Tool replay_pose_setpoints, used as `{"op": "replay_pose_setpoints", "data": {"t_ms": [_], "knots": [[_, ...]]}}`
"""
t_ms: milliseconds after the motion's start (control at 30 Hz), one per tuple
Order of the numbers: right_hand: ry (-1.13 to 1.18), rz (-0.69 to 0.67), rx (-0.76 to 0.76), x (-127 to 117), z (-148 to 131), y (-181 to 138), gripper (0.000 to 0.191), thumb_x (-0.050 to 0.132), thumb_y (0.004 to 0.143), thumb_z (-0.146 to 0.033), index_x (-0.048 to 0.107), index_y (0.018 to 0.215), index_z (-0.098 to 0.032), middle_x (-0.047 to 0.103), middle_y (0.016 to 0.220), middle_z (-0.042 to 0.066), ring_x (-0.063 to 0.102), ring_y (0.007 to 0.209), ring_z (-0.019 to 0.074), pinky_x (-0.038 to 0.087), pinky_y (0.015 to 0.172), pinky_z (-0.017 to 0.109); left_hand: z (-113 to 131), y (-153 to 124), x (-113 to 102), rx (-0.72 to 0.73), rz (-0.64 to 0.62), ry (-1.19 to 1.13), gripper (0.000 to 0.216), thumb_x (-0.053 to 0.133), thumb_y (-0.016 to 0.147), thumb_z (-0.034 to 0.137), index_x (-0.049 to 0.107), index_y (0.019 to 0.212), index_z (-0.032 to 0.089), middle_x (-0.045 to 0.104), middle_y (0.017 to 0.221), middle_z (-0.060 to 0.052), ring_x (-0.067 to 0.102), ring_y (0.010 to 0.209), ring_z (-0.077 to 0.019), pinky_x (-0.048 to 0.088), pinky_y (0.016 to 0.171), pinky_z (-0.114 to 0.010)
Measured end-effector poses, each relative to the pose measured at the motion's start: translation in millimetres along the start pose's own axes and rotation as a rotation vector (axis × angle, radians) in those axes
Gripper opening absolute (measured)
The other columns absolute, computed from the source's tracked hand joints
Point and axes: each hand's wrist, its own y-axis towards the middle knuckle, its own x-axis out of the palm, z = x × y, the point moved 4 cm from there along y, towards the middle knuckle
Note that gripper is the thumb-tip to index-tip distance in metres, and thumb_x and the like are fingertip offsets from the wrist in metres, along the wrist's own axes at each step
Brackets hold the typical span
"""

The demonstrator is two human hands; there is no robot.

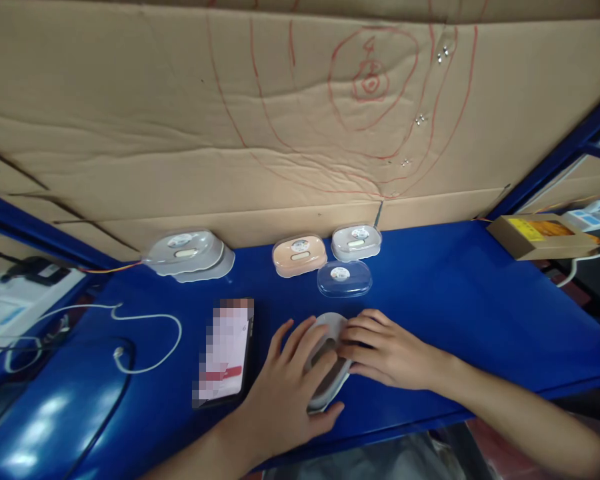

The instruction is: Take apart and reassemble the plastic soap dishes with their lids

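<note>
An oval grey plastic box (333, 390) with a darker inside lies on the table in front of me, with no clear lid visible on it. My left hand (293, 380) is laid across its left side, fingers spread, gripping it between thumb and fingers. At its right edge, my right hand (383, 347) has bent fingers holding the rim; its fingertips are partly hidden. Just behind, a clear oval lid (345, 279) with a round white sticker lies flat. Hands cover much of the box.
Behind the lid stand lidded boxes, a peach one (300, 257) and a pale grey one (357, 243); stacked grey boxes (190, 255) are farther left. A phone (225, 353) lies left of my hands. White cable (175, 320) loops at left. A cardboard box (540, 237) sits at right.
</note>
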Motion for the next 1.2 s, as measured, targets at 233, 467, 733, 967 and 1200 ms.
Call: {"op": "replay_pose_setpoints", "data": {"t_ms": [233, 467, 733, 967, 1200], "knots": [[-0.012, -0.012, -0.061, 13, -15, 1, 0.027, 0.058, 0.107, -0.035, 0.065, 0.128, -0.020, 0.070, 0.132, 0.008, 0.057, 0.132, 0.0236, 0.036, 0.117, 0.042, -11, -3, 11, -0.090, -0.137, -0.074, 0.070, 0.079, 0.082, 0.020, 0.049, 0.145, 0.022, 0.040, 0.161, -0.018, 0.045, 0.147, -0.0351, 0.048, 0.115, -0.052], [-0.027, -0.026, 0.035, 9, -9, 1, 0.024, 0.053, 0.106, -0.019, 0.064, 0.128, -0.020, 0.073, 0.126, 0.006, 0.061, 0.124, 0.0227, 0.037, 0.111, 0.042, -18, -6, 11, -0.213, -0.204, 0.021, 0.103, 0.095, 0.068, 0.040, 0.042, 0.156, 0.032, 0.044, 0.163, -0.015, 0.058, 0.132, -0.0433, 0.058, 0.100, -0.061], [-0.005, -0.028, -0.008, 8, -13, 3, 0.028, 0.049, 0.107, -0.018, 0.064, 0.130, -0.019, 0.071, 0.133, 0.007, 0.058, 0.131, 0.0232, 0.033, 0.118, 0.041, -22, -10, 19, -0.182, -0.156, -0.110, 0.115, 0.094, 0.075, 0.032, 0.023, 0.164, 0.033, 0.015, 0.174, -0.018, 0.046, 0.148, -0.0409, 0.056, 0.108, -0.055], [-0.067, -0.041, -0.015, 21, -18, 1, 0.031, 0.049, 0.109, -0.022, 0.062, 0.136, -0.017, 0.073, 0.127, 0.009, 0.061, 0.128, 0.0253, 0.042, 0.114, 0.043, -24, -6, 29, -0.203, -0.227, -0.097, 0.086, 0.084, 0.085, 0.034, 0.039, 0.157, 0.025, 0.040, 0.163, -0.019, 0.047, 0.146, -0.0398, 0.049, 0.113, -0.059], [0.015, 0.021, 0.044, 7, 6, 0, 0.046, 0.048, 0.111, -0.037, 0.052, 0.151, -0.017, 0.060, 0.152, 0.015, 0.051, 0.145, 0.0259, 0.042, 0.120, 0.047, -17, -2, 19, -0.215, -0.193, 0.029, 0.064, 0.071, 0.089, 0.027, 0.051, 0.149, 0.026, 0.049, 0.158, -0.017, 0.053, 0.137, -0.0406, 0.044, 0.107, -0.064]]}}
